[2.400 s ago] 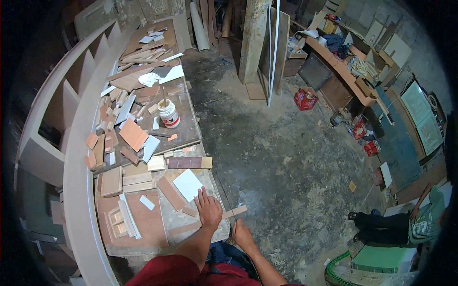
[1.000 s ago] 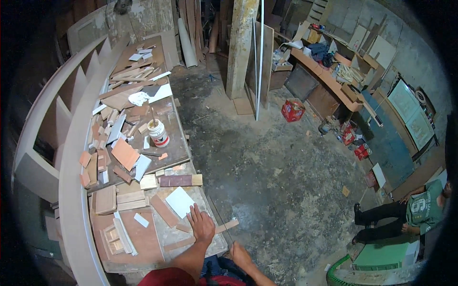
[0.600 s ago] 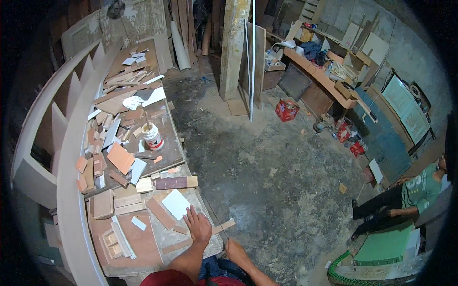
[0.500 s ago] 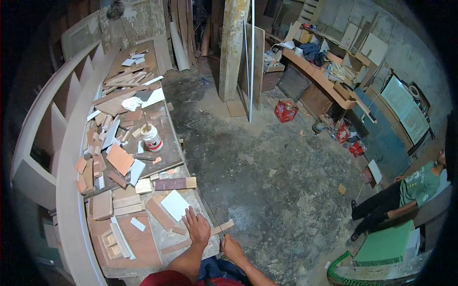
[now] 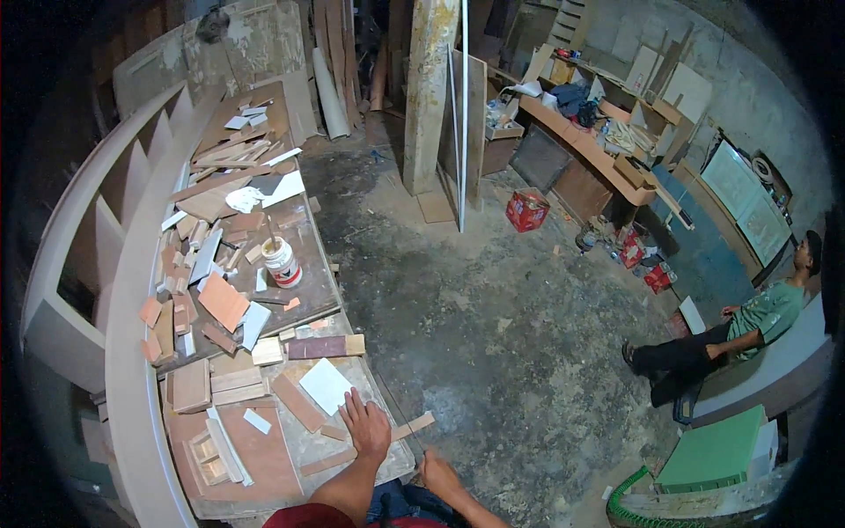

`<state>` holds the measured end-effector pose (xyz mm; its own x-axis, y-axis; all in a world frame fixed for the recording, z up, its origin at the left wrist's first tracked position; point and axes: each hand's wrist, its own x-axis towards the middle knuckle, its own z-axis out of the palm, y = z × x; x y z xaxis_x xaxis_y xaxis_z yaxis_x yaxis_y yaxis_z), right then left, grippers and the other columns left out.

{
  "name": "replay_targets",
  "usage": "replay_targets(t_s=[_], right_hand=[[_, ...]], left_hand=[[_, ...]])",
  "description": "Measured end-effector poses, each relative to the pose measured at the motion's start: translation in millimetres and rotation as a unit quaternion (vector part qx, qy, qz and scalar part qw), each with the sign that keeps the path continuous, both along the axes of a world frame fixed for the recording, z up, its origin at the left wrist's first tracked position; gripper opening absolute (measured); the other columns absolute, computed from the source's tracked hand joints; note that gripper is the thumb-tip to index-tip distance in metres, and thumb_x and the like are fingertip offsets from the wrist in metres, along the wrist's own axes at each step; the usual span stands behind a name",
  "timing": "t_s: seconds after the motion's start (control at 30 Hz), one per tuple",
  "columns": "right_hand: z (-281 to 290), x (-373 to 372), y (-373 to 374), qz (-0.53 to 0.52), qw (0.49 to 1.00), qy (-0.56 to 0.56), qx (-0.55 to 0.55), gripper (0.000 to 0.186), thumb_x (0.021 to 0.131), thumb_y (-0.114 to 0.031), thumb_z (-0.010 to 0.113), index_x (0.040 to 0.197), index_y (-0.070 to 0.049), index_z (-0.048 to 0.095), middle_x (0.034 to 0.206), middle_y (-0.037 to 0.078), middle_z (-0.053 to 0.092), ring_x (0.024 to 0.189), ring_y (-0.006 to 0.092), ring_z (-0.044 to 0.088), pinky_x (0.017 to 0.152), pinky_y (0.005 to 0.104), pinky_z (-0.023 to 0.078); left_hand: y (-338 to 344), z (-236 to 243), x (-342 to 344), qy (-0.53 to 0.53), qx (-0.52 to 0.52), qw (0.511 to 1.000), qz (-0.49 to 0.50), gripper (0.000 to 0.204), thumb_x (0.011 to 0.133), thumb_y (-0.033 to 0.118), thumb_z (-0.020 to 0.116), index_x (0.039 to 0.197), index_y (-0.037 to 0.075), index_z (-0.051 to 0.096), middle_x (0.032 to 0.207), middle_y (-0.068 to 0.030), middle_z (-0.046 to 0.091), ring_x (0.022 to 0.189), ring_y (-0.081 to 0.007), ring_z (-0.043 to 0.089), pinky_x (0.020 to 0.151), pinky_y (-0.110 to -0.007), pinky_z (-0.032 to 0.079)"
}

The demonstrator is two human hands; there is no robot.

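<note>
A narrow wooden strip (image 5: 328,461) lies across the near right corner of the bench, its far end jutting past the edge. My left hand (image 5: 368,429) presses down on the strip with fingers spread, fingertips beside a white rectangular piece (image 5: 326,385). Just off the bench edge, my right hand (image 5: 440,473) is closed around the lower end of a thin dark blade, seemingly a saw (image 5: 407,429). The blade crosses the strip to the right of my left hand; its handle is hidden in my grip.
A white glue jar (image 5: 282,264) with a stick in it stands among wood offcuts. A sanding block (image 5: 325,347) lies nearer. Long pale shelving (image 5: 141,387) borders the bench's left. At right, a person (image 5: 757,321) is beside a green box (image 5: 715,449).
My right hand has drawn back, down and slightly right, and more of the blade shows. My left hand stays on the strip. The person at right has shifted posture, with legs moved.
</note>
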<state>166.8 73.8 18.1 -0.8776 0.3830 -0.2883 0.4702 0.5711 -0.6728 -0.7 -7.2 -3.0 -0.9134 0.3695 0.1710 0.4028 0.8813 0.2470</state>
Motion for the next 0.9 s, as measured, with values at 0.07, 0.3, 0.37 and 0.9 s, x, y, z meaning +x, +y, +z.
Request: replay_targets(t_s=[0.07, 0.3, 0.37, 0.9], right_hand=[[18, -6, 2, -0.011, 0.998, -0.065, 0.007, 0.027, 0.099, -0.022, 0.041, 0.103, 0.004, 0.049, 0.079, 0.031, 0.065, 0.076, 0.0499, 0.064, 0.068, 0.0603, 0.049], [-22, 15, 5, -0.023, 1.0, -0.008, -0.013, 0.031, 0.098, -0.025, 0.042, 0.106, 0.005, 0.047, 0.083, 0.033, 0.065, 0.08, 0.0519, 0.064, 0.071, 0.062, 0.049], [-11, 43, -5, -0.029, 0.993, -0.114, -0.029, 0.031, 0.097, -0.024, 0.043, 0.106, 0.005, 0.048, 0.084, 0.033, 0.065, 0.082, 0.0534, 0.063, 0.074, 0.0625, 0.048], [-13, -8, 15, -0.026, 0.998, -0.039, -0.031, 0.028, 0.099, -0.024, 0.044, 0.104, 0.003, 0.047, 0.081, 0.035, 0.063, 0.079, 0.0536, 0.062, 0.072, 0.0621, 0.047]], left_hand=[[-1, -1, 1, 0.004, -0.017, 1.0, -0.005, 0.022, 0.093, 0.021, 0.052, 0.101, 0.001, 0.059, 0.152, -0.0241, 0.033, 0.146, -0.0385, 0.021, 0.118, -0.058, 0.013], [5, -1, 3, 0.006, -0.014, 1.0, -0.012, 0.024, 0.093, 0.023, 0.051, 0.102, 0.001, 0.06, 0.152, -0.024, 0.033, 0.146, -0.0387, 0.022, 0.118, -0.058, 0.013], [-1, 1, 4, 0.004, -0.009, 1.0, -0.006, 0.024, 0.092, 0.022, 0.052, 0.102, 0.002, 0.06, 0.152, -0.0241, 0.034, 0.146, -0.0386, 0.023, 0.118, -0.058, 0.014], [12, 8, 8, -0.006, -0.019, 1.0, -0.012, 0.027, 0.091, 0.023, 0.054, 0.104, 0.0, 0.061, 0.153, -0.024, 0.032, 0.146, -0.0388, 0.022, 0.118, -0.059, 0.013]])
